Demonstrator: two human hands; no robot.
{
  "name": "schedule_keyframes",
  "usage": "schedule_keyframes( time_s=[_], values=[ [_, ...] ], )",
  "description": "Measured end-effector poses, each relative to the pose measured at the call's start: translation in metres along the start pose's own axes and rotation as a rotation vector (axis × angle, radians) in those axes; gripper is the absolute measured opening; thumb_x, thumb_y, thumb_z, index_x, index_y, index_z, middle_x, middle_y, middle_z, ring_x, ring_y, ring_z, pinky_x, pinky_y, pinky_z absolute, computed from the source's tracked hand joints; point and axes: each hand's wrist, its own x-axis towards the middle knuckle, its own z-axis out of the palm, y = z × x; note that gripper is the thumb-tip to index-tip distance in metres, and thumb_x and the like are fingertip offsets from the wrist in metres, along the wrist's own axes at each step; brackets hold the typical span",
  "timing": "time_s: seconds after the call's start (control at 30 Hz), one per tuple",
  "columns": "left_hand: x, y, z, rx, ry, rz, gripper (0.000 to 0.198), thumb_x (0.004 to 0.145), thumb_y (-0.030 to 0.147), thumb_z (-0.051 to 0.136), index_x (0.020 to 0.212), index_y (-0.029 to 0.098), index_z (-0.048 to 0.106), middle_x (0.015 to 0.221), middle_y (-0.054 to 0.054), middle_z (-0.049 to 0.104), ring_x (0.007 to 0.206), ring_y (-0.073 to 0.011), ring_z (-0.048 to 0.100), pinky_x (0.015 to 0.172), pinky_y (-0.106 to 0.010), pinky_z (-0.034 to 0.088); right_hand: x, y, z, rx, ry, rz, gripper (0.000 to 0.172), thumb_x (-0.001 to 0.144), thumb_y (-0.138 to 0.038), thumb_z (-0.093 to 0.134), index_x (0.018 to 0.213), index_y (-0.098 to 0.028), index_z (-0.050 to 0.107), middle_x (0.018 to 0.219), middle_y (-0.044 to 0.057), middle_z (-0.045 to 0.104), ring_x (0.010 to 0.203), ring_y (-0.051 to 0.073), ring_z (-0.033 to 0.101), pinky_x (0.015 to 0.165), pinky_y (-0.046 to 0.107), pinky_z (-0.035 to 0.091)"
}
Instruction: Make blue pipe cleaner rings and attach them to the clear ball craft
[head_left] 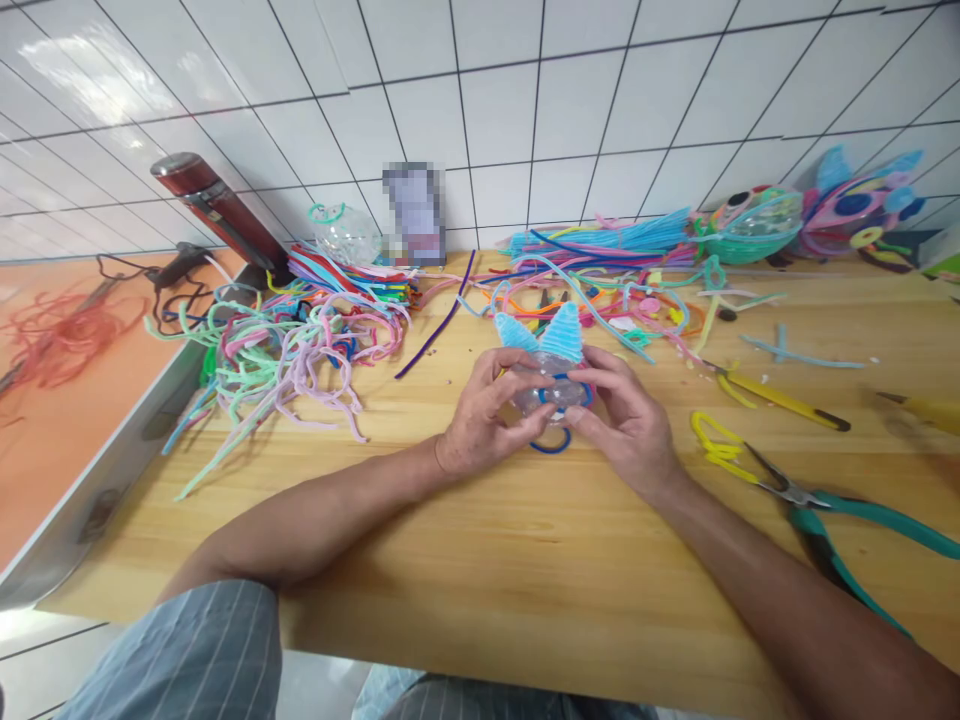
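Observation:
Between my hands, over the middle of the wooden table, is a clear plastic bottle piece (553, 408) with two light-blue pipe-cleaner ears (562, 333) sticking up at its back. My left hand (491, 410) grips its left side, fingers bent over the top and thumb low at the front. On its right side my right hand (626, 420) holds it, with fingertips and thumb at a blue pipe cleaner (577, 378) that runs across the front. A dark-blue loop (553, 443) shows just below the bottle piece.
Tangled pipe cleaners (300, 350) lie at the left, with a red-brown flask (217, 215) behind. Teal-handled pliers (806, 497) and a yellow cutter (787, 395) lie at right. Finished-looking bottle figures (757, 222) stand at back right, near bundled pipe cleaners (615, 245).

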Motion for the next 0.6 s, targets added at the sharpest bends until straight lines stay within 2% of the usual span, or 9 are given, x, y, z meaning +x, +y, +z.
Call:
schedule_keyframes(
  time_s=[0.17,0.37,0.5,0.6],
  values=[
    [0.0,0.0,0.0,0.009,-0.003,-0.008,0.026,0.095,0.03,0.074,0.118,0.024,0.065,0.117,-0.008,0.064,0.111,-0.0198,0.065,0.093,-0.037,0.058,0.002,-0.003,-0.006,-0.034,-0.025,-0.033,0.041,0.094,-0.03,0.076,0.133,-0.039,0.069,0.156,0.006,0.056,0.147,0.028,0.052,0.123,0.055,0.044],
    [0.0,-0.001,-0.002,0.045,-0.018,-0.015,0.027,0.095,0.032,0.074,0.119,0.024,0.065,0.117,-0.008,0.065,0.109,-0.0198,0.065,0.094,-0.039,0.059,0.004,-0.005,-0.018,-0.034,0.014,-0.011,0.028,0.099,-0.028,0.068,0.125,-0.034,0.074,0.145,0.008,0.065,0.14,0.027,0.06,0.119,0.056,0.048],
    [0.0,-0.001,-0.001,0.031,-0.01,-0.02,0.027,0.094,0.03,0.075,0.119,0.024,0.065,0.117,-0.008,0.065,0.111,-0.0202,0.065,0.095,-0.039,0.058,0.005,-0.006,-0.016,0.03,0.034,0.02,0.021,0.097,-0.027,0.07,0.117,-0.031,0.076,0.134,0.007,0.07,0.129,0.025,0.068,0.111,0.05,0.057],
    [0.0,-0.001,0.0,0.017,0.0,-0.019,0.027,0.094,0.029,0.076,0.119,0.024,0.065,0.117,-0.008,0.064,0.11,-0.0195,0.065,0.095,-0.039,0.058,0.006,-0.007,-0.012,0.04,0.057,0.03,0.018,0.097,-0.027,0.07,0.114,-0.031,0.076,0.132,0.007,0.071,0.126,0.024,0.069,0.11,0.048,0.058]
  ],
)
